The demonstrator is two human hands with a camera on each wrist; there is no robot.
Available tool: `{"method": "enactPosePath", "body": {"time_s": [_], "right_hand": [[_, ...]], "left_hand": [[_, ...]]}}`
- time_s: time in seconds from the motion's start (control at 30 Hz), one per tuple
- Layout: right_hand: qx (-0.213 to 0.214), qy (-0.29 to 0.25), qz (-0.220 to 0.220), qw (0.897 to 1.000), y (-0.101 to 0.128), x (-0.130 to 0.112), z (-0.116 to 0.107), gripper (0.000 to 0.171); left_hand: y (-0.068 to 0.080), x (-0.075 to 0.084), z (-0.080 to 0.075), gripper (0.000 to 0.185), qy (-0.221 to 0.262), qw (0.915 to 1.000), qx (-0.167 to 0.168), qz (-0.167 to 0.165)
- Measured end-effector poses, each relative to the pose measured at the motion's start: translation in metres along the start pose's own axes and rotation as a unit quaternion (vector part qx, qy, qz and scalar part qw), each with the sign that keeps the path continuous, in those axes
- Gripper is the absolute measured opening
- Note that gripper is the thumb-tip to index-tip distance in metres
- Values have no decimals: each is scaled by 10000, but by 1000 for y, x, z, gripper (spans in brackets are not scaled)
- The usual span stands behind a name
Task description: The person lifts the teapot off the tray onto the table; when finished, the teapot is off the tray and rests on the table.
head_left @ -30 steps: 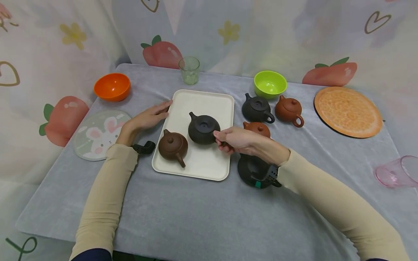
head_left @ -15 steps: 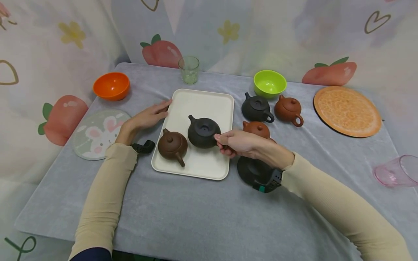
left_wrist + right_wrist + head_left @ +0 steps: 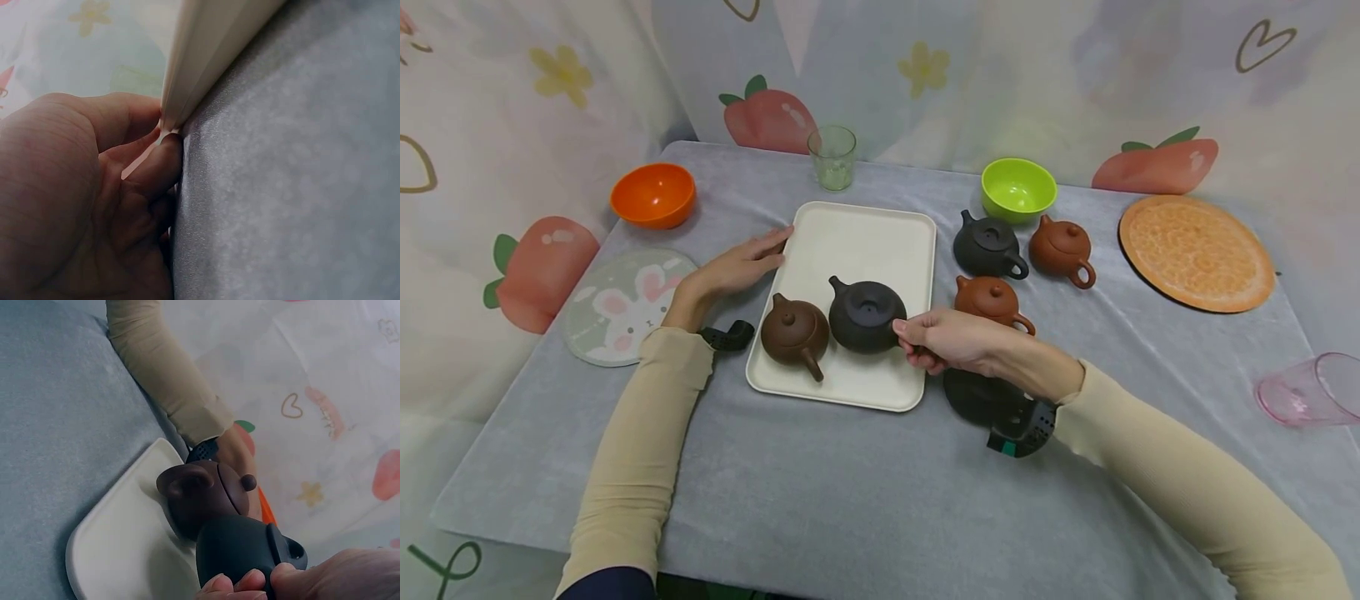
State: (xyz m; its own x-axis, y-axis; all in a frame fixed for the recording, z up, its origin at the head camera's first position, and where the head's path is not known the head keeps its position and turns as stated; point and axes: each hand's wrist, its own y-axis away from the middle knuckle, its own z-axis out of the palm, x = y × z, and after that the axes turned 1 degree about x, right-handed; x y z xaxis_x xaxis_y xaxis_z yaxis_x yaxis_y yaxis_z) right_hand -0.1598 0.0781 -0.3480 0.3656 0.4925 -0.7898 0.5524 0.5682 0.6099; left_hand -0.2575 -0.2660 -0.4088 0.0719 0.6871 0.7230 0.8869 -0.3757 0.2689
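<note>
My right hand pinches the handle of a black teapot, its spout pointing to the upper left. That teapot is over the front half of a cream rectangular tray; whether its base touches the tray I cannot tell. Just left of it a dark brown teapot stands on the tray, also seen in the right wrist view as a brown teapot. My left hand rests against the tray's left edge, fingers extended. In the left wrist view, fingertips touch the rim.
Right of the tray stand another black teapot, two reddish-brown teapots and a dark object partly under my right wrist. Around them are a green bowl, orange bowl, green glass, round mats and pink glass.
My right hand has brought the black teapot toward the tray's near side, closer level with the brown teapot. My left hand has stayed at the tray's edge.
</note>
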Motion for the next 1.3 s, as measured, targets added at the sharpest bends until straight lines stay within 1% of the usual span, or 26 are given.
{"method": "enactPosePath", "body": {"time_s": [0.27,0.5,0.63,0.9,1.1,1.3], "right_hand": [[-46,48,-106,9999,3,6,3,39],[-25,110,-138,9998,8,7,9,38],[-33,114,-162,9998,9,10,12,38],[-57,35,-404,9992,11,22,14,40],[-17,44,-284,9996,14,26,18,39],[-57,164,-316,9993,20,26,19,40]], "left_hand": [[-1,0,0,58,54,10000,-19,74],[0,0,0,59,-16,10000,-35,-50],[1,0,0,58,-31,10000,-47,-66],[0,0,0,58,-32,10000,-16,-20],[0,0,0,58,-45,10000,2,20],[-1,-1,0,58,-76,10000,1,11]]}}
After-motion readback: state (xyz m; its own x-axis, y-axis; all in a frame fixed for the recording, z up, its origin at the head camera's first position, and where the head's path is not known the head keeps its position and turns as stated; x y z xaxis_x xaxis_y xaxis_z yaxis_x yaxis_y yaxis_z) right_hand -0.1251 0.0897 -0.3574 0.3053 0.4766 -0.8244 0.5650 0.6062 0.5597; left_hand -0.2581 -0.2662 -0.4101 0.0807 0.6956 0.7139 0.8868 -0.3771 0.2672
